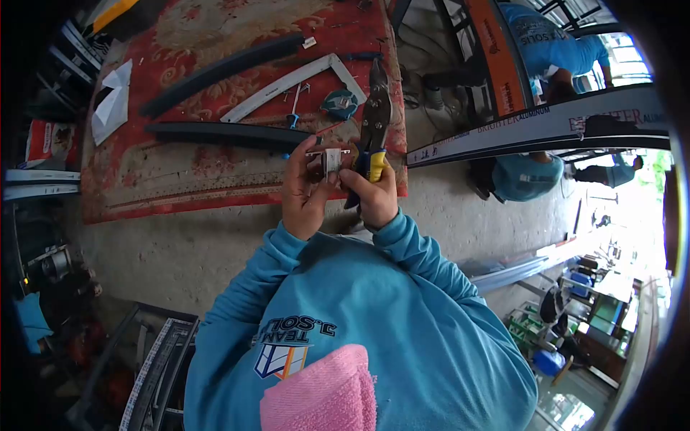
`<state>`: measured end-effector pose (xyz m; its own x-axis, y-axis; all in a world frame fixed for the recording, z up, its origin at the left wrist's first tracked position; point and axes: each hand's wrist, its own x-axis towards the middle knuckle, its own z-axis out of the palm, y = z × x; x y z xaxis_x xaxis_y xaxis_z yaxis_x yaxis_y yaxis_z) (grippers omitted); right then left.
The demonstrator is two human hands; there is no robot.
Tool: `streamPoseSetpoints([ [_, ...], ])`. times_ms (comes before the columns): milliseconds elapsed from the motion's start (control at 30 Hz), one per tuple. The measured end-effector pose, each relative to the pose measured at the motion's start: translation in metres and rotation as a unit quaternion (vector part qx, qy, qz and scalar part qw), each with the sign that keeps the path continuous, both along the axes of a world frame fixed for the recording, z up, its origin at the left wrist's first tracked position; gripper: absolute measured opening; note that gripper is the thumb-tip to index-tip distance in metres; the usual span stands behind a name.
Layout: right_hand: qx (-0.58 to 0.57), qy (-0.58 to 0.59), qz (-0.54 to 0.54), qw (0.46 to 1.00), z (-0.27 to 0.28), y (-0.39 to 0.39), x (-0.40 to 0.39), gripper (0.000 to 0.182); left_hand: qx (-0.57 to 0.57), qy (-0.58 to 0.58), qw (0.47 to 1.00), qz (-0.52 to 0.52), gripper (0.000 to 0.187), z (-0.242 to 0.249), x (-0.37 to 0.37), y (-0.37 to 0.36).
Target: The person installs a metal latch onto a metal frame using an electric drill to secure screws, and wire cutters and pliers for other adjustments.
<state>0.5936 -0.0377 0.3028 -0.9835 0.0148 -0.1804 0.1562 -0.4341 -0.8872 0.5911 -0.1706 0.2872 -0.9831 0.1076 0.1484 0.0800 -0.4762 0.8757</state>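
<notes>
My left hand (305, 192) is closed on a small white metal piece (332, 161), pinched between thumb and fingers. My right hand (376, 195) grips tin snips (376, 118) by their yellow-and-blue handles, with the blades pointing away from me. Its thumb reaches across to the edge of the white piece. Just beyond my hands, a teal tape measure (340, 105) lies on the red patterned table cover (215, 169). A blue-handled screwdriver (293, 118) rests beside it. Close to my left fingers is the end of a dark curved strip (223, 135).
A white metal square (277, 92) and another dark strip (223, 72) lie farther back. White paper (112, 104) sits at the table's left. To the right, long aluminium profiles (517, 129) stretch across, and people in blue shirts (528, 176) are behind them.
</notes>
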Motion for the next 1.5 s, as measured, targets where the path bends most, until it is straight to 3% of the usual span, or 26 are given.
streamPoseSetpoints([
  [267, 0.039, -0.030, -0.003, 0.999, -0.003, -0.009, -0.015, 0.045, -0.046, -0.014, 0.999, -0.002, 0.059, -0.010, -0.009, -0.008],
  [367, 0.037, -0.052, -0.008, 0.998, -0.006, -0.009, -0.019, 0.038, -0.063, 0.004, 0.997, -0.031, 0.061, -0.010, -0.012, -0.017],
  [467, 0.112, -0.080, 0.026, 0.990, -0.012, -0.003, -0.023, 0.028, -0.068, -0.029, 0.993, -0.087, 0.064, -0.010, -0.013, -0.029],
  [567, 0.119, -0.096, 0.043, 0.987, -0.018, -0.001, -0.024, 0.028, -0.112, -0.032, 0.988, -0.106, 0.063, -0.014, -0.015, -0.039],
  [633, 0.131, -0.094, 0.047, 0.986, -0.016, -0.004, -0.025, 0.028, -0.207, 0.019, 0.973, -0.103, 0.058, -0.016, -0.017, -0.043],
  [833, 0.138, -0.109, 0.061, 0.983, -0.018, -0.008, -0.027, 0.030, -0.191, -0.061, 0.974, -0.107, 0.056, -0.014, -0.016, -0.047],
  [1000, 0.189, -0.098, 0.076, 0.974, -0.011, -0.008, -0.032, 0.032, -0.198, -0.035, 0.974, -0.106, 0.059, -0.015, -0.020, -0.053],
  [1100, 0.224, -0.020, 0.094, 0.970, -0.012, -0.008, -0.033, 0.032, -0.183, -0.013, 0.976, -0.117, 0.064, -0.015, -0.021, -0.056],
  [1167, 0.130, -0.132, 0.078, 0.980, -0.008, -0.011, -0.035, 0.026, -0.170, -0.009, 0.978, -0.121, 0.066, -0.016, -0.022, -0.057],
  [1300, 0.106, -0.117, 0.098, 0.983, -0.006, -0.007, -0.036, 0.023, -0.171, 0.015, 0.978, -0.116, 0.073, -0.017, -0.024, -0.058],
  [1367, 0.007, -0.151, 0.074, 0.986, -0.005, -0.006, -0.039, 0.022, -0.161, 0.005, 0.981, -0.111, 0.074, -0.018, -0.025, -0.058],
  [1500, -0.011, -0.148, 0.080, 0.986, -0.002, 0.000, -0.043, 0.023, -0.119, 0.015, 0.987, -0.104, 0.076, -0.016, -0.027, -0.058],
])
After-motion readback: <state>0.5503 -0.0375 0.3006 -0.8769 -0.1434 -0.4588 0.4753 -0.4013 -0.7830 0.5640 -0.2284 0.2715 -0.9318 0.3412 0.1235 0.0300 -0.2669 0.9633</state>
